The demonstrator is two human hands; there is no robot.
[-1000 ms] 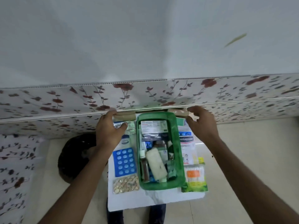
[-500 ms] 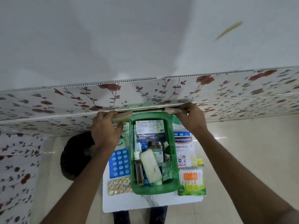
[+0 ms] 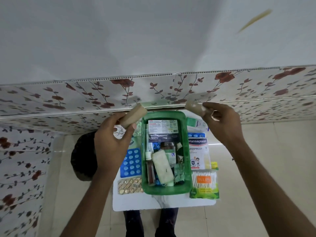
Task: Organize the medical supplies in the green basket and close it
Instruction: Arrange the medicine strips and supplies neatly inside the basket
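The green basket (image 3: 187, 189) stands on a small white table (image 3: 162, 203), holding a dark dressing box, a brown bottle, a white bandage roll and other packs. My left hand (image 3: 111, 142) grips a tan bandage roll (image 3: 135, 114) just left of the basket's far end. My right hand (image 3: 220, 122) grips a second tan roll (image 3: 194, 106) to the right of that end. Both rolls are lifted above the table.
Left of the basket lie a blue blister pack (image 3: 131, 162) and a gold blister pack (image 3: 130, 185). To its right are a Hansaplast box (image 3: 198, 151), a small green-white box (image 3: 196, 123) and a cotton swab pack (image 3: 204, 183). A floral wall panel runs close behind.
Both hands have lifted the tan rolls up from the table's far edge and drawn them slightly outward. The view has shifted a little.
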